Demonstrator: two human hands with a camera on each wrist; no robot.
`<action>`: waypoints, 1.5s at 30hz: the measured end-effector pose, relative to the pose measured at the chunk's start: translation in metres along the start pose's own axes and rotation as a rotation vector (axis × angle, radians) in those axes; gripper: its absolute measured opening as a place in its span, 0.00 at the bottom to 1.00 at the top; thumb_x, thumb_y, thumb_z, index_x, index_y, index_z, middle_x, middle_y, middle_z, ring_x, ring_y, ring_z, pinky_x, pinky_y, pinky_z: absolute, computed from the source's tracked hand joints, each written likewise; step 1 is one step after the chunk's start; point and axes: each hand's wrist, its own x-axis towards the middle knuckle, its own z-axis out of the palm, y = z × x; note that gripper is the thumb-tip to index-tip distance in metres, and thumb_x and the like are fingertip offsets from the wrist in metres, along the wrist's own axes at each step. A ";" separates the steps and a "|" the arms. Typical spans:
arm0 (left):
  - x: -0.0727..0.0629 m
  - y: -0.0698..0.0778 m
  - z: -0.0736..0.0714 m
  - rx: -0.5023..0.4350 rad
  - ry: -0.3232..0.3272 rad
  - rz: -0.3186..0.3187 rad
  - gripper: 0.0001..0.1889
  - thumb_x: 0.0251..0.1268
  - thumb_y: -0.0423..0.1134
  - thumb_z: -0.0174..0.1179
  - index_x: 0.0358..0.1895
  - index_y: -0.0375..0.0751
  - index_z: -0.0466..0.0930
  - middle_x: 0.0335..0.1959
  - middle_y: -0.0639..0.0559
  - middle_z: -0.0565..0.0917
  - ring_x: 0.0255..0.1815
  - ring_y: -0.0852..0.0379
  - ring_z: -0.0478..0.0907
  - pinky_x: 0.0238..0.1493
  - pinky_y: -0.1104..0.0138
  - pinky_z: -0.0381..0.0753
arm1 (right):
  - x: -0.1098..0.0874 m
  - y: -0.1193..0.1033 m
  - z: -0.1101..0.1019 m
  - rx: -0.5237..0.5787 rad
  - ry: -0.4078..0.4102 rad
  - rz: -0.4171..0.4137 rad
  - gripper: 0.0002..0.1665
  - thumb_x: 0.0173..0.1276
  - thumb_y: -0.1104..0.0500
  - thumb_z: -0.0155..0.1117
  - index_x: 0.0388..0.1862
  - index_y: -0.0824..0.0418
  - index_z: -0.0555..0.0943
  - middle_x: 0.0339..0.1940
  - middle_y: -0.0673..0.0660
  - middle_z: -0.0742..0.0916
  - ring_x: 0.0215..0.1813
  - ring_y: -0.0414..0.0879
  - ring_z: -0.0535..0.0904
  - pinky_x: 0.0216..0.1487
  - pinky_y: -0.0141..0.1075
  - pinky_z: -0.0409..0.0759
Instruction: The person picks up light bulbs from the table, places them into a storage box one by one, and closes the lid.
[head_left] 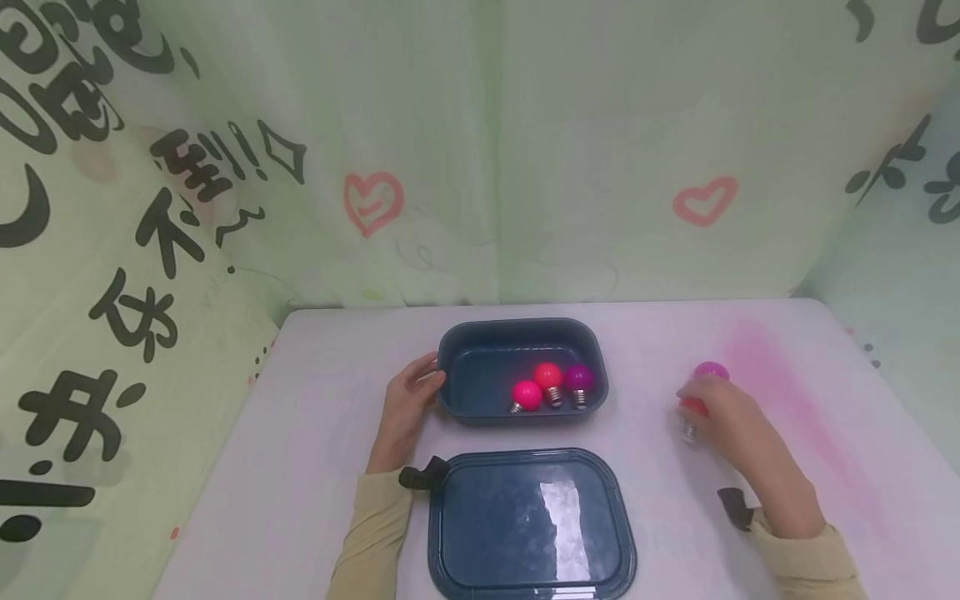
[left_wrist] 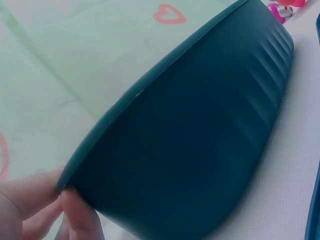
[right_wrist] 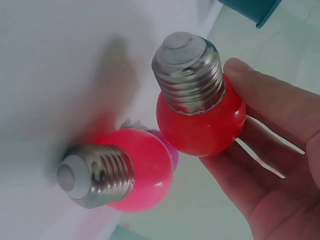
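My left hand (head_left: 408,402) pinches the rim at the left end of a dark blue plastic container (head_left: 480,333); its thumb and fingers (left_wrist: 80,215) show at that edge in the left wrist view. Inside, at the right, lie a pink light bulb (head_left: 527,395), a red one (head_left: 547,374) and a purple one (head_left: 579,377). Off to the right, my right hand (head_left: 723,417) holds another red light bulb (right_wrist: 202,122) by its globe, metal screw base pointing away from the palm. Close by it are a second pink bulb (right_wrist: 145,170), hidden from the head view, and a second purple bulb (head_left: 711,369).
A dark blue lid (head_left: 510,533) lies flat on the white table (head_left: 315,383), in front of the container and beside my left sleeve. Pale green cloth (head_left: 585,150) with hearts and black lettering hangs behind the table and along both sides.
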 end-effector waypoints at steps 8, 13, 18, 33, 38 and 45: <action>0.001 0.000 0.000 -0.011 -0.003 -0.010 0.25 0.64 0.40 0.67 0.65 0.45 0.76 0.62 0.45 0.77 0.57 0.52 0.78 0.51 0.66 0.78 | 0.009 -0.014 -0.001 0.033 0.066 -0.061 0.15 0.55 0.70 0.74 0.42 0.72 0.84 0.40 0.68 0.86 0.47 0.65 0.81 0.52 0.58 0.79; 0.001 0.000 0.000 -0.011 -0.004 -0.013 0.25 0.64 0.39 0.67 0.64 0.45 0.76 0.62 0.46 0.78 0.56 0.53 0.78 0.50 0.67 0.77 | 0.014 -0.021 -0.002 0.057 0.129 -0.135 0.13 0.55 0.71 0.74 0.40 0.71 0.84 0.38 0.65 0.86 0.44 0.62 0.82 0.50 0.57 0.80; 0.002 -0.001 -0.001 -0.006 -0.002 -0.017 0.25 0.64 0.40 0.67 0.64 0.45 0.77 0.63 0.46 0.78 0.57 0.52 0.77 0.50 0.66 0.77 | 0.020 -0.031 -0.005 0.079 0.103 -0.122 0.13 0.56 0.70 0.74 0.41 0.70 0.85 0.39 0.65 0.86 0.45 0.62 0.83 0.50 0.56 0.80; 0.003 -0.002 0.000 -0.001 0.008 -0.012 0.25 0.64 0.41 0.67 0.65 0.45 0.76 0.63 0.44 0.78 0.57 0.52 0.78 0.49 0.67 0.77 | 0.035 -0.059 -0.008 0.125 0.103 -0.127 0.14 0.57 0.69 0.74 0.43 0.68 0.85 0.41 0.63 0.86 0.46 0.60 0.83 0.50 0.54 0.81; 0.003 -0.002 0.000 -0.005 0.009 -0.004 0.26 0.64 0.41 0.67 0.65 0.45 0.76 0.63 0.43 0.77 0.57 0.52 0.78 0.48 0.68 0.77 | 0.041 -0.070 -0.009 0.137 0.101 -0.118 0.15 0.57 0.68 0.75 0.45 0.67 0.85 0.42 0.63 0.86 0.47 0.59 0.82 0.49 0.53 0.82; 0.004 -0.003 0.000 0.003 0.005 -0.008 0.26 0.64 0.41 0.67 0.66 0.44 0.76 0.63 0.42 0.77 0.57 0.52 0.77 0.48 0.67 0.76 | 0.049 -0.085 -0.006 0.167 0.086 -0.125 0.17 0.57 0.68 0.75 0.47 0.67 0.85 0.44 0.62 0.86 0.49 0.58 0.82 0.50 0.52 0.82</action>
